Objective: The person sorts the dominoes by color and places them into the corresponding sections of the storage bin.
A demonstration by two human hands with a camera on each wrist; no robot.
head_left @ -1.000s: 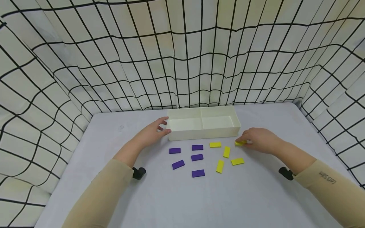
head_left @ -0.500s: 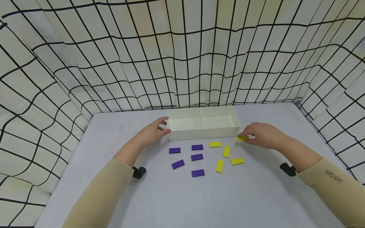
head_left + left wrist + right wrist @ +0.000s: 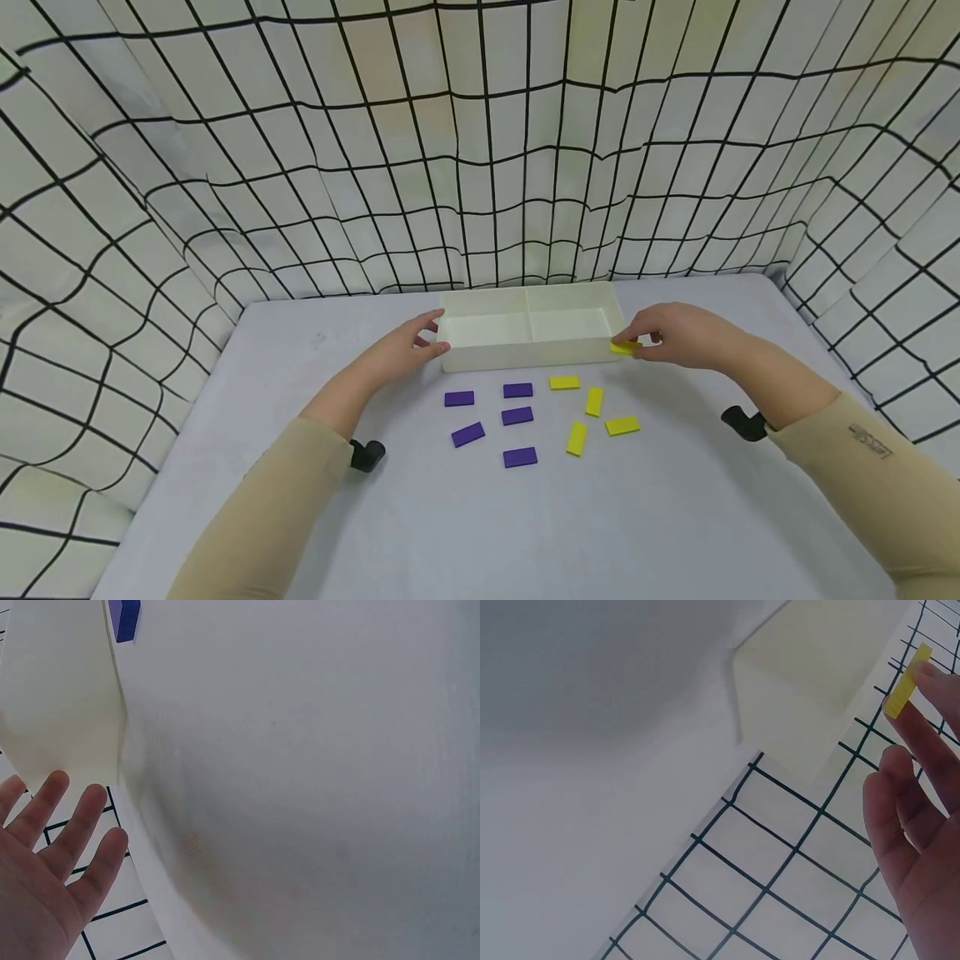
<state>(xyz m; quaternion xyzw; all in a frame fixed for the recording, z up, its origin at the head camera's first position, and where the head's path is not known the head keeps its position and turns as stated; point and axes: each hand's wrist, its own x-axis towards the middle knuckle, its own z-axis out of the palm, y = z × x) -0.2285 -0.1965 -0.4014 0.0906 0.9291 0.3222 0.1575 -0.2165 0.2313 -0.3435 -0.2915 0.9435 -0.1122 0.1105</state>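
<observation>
My right hand (image 3: 682,335) pinches a flat yellow rectangular block (image 3: 624,347) between thumb and finger. In the head view that block overlaps the front right corner of a white two-compartment box (image 3: 480,358). The right wrist view shows the yellow block (image 3: 908,681) held at the fingertips, above the table. At the box's left end is my left hand (image 3: 397,352), its fingertips right at the end wall; in the left wrist view the fingers of this left hand (image 3: 56,859) are spread and nearly straight. Both compartments of the box show bare floors.
In front of the box lie several purple blocks (image 3: 517,415) on the left and several yellow blocks (image 3: 594,402) on the right, on a white-covered table (image 3: 480,533). A black wire grid (image 3: 487,158) with white backing rises around the table's back and sides.
My right hand has lifted the yellow block from the table beside the box and brought it up to the box's right front corner. The left hand keeps its place.
</observation>
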